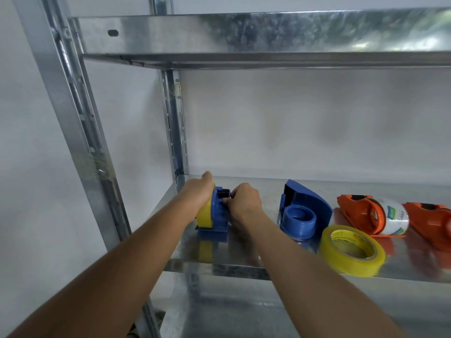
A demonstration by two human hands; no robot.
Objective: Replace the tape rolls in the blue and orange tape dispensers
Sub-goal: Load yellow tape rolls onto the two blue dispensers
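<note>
Soft, even light fills the scene, bright but flat. The upper shelf (268,32) shows mottled glare at its right end, and the lower shelf (244,264) mirrors blurred colours. Shadows are faint. Straight posts (73,118) bow near the left edge, and the whole view looks slightly hazy.

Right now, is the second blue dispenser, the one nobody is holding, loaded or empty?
Empty. The second blue dispenser lies on the shelf with its hub bare; a loose yellow tape roll lies before it.

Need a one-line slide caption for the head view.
Both hands, left hand and right hand, work a yellow-taped blue dispenser on a metal shelf; spare yellow roll nearby.
</note>
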